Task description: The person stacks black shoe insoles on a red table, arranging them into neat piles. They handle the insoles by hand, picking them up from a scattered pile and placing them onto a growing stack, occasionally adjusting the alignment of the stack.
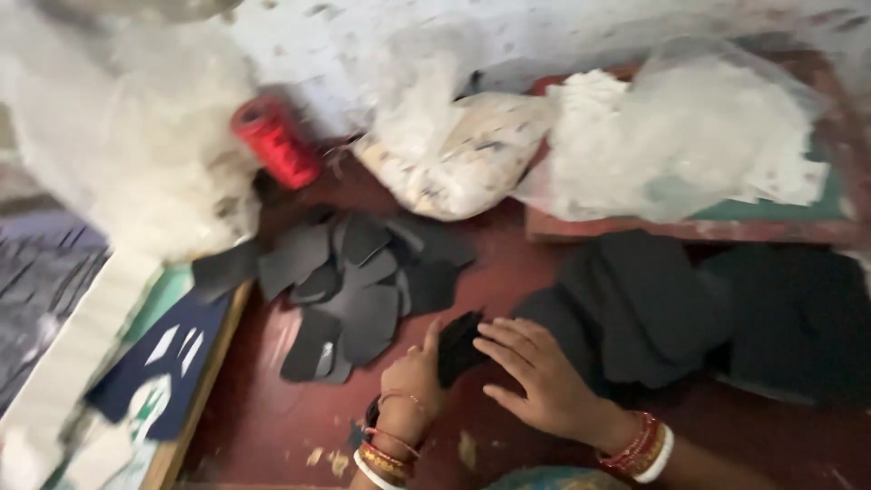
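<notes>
Black cutout [458,347] between both hands, clear bags [689,136] beyond.

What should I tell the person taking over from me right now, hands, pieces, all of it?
Left hand: fingers curled on a small black piece, holding it against the red floor.
Right hand: flat, fingers spread, pressing the same piece at its right edge.
Loose pile of dark grey cut pieces lies on the floor just left of the hands.
Stacks of black fabric lie to the right.
Red thread spool and clear bags of white material sit further back.
How many pieces are handled cannot be told; the picture is blurred.
</notes>
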